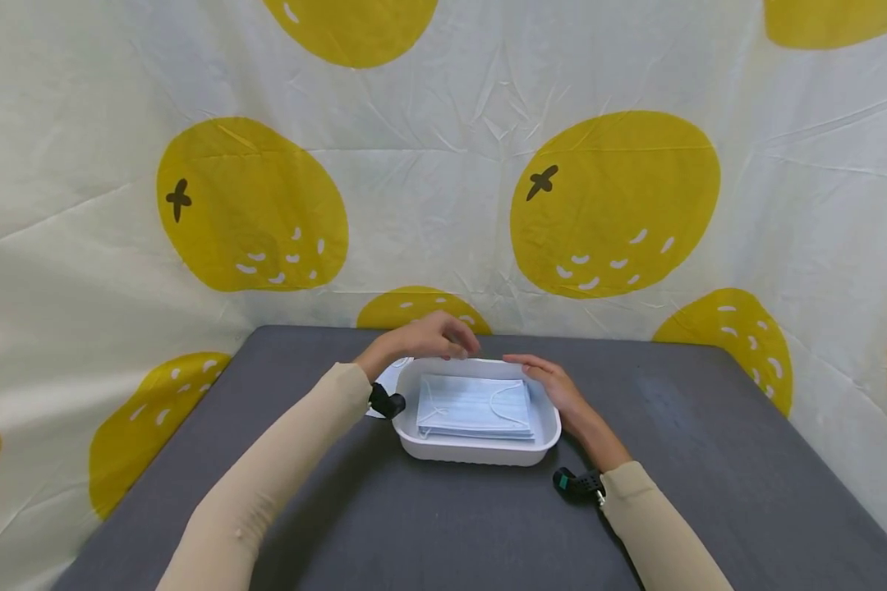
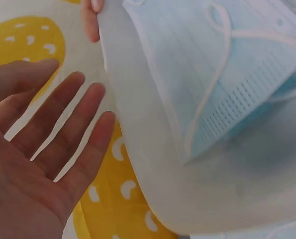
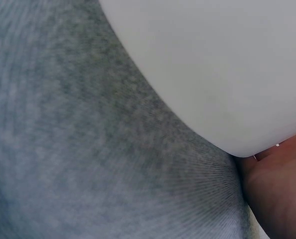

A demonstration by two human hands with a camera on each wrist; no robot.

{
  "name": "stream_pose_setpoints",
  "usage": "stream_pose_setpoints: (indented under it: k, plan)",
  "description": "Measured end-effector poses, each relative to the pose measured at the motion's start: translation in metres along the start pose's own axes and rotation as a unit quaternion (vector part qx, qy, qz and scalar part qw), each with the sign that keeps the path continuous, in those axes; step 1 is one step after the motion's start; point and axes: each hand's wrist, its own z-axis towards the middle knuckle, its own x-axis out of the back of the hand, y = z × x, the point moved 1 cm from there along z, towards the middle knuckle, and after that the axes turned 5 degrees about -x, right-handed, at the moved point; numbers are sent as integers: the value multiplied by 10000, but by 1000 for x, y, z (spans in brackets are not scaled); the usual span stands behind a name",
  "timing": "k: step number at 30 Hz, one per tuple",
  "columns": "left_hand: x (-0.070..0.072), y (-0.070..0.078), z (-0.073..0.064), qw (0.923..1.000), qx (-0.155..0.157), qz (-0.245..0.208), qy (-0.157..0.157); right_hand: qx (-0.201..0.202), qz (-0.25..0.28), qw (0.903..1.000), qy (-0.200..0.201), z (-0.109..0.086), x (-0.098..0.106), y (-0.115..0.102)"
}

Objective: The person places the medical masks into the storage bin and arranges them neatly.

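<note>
A stack of light blue disposable face masks (image 1: 475,404) with white ear loops lies in a white plastic tray (image 1: 469,453). Over the tray's far left rim hovers my left hand (image 1: 438,335); its spread fingers hold nothing in the left wrist view, where the masks (image 2: 188,64) appear close by. My right hand (image 1: 554,390) holds the tray at its far right corner, fingers reaching round to the far rim. Beside the tray's bottom, part of that hand (image 3: 282,184) shows in the right wrist view, most of its fingers hidden behind the white wall.
Another blue mask (image 1: 386,384) lies on the dark grey table (image 1: 443,525) at the tray's left, partly covered by my left wrist. Behind the table hangs a white curtain (image 1: 429,205) with yellow fruit prints.
</note>
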Motion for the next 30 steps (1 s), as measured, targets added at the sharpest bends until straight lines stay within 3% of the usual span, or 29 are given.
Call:
stream_pose_setpoints:
  k: [6,12,17,24,30]
  plan:
    - [10,-16,-11,9955,94,-453,824,67,-71,10000,-9,1,2,0]
    - [14,-34,-30,9809,501,-972,1606,127,-94,9999,-48,0,1,0]
    - [16,-47,-46,9749,654,-1051,1853,119,-143,9998,-7,0,1,1]
    - [14,-64,-65,9644,583,-1256,2251,91,-206,9997,28,-3,2,-1]
    - [3,-83,-88,9455,829,-1493,2774,46,-183,9998,-10,-4,1,-1]
